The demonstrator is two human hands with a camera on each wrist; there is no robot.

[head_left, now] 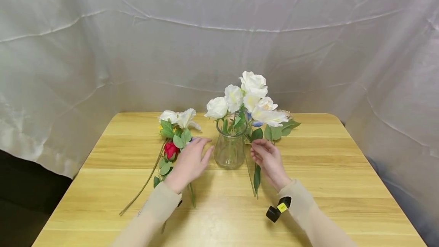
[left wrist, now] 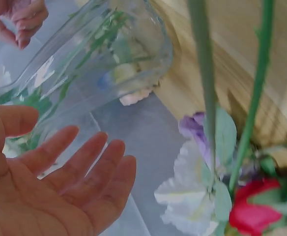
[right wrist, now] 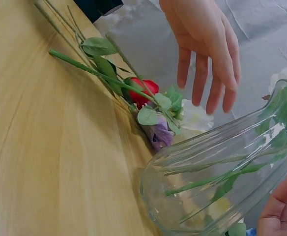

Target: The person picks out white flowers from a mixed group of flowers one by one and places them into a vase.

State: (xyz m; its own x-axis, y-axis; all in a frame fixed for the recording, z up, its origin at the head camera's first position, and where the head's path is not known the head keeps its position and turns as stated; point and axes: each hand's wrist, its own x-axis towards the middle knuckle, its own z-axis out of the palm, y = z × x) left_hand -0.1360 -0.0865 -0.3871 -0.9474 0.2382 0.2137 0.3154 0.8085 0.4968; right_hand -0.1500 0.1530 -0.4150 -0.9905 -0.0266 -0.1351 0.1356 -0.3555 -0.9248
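A clear glass vase (head_left: 229, 155) stands mid-table with several white flowers (head_left: 253, 85) in it, their green stems showing through the glass. My left hand (head_left: 190, 163) hovers left of the vase, fingers spread and relaxed; its palm (left wrist: 45, 196) is bare in the left wrist view. Beneath and beside that hand lies a bunch with a red rose (head_left: 170, 150), a white flower (head_left: 186, 118) and a purple flower (right wrist: 158, 133). On the vase's other side is my right hand (head_left: 269, 161), fingers loosely bent near the stems lying there, with nothing visible held.
Leafy stems (head_left: 256, 178) lie right of the vase, with a blue flower (head_left: 256, 124) and broad green leaves (head_left: 279, 130) behind. A long bare stem (head_left: 140, 191) stretches toward the front left. Grey cloth (head_left: 171, 48) hangs around the wooden table (head_left: 326, 201).
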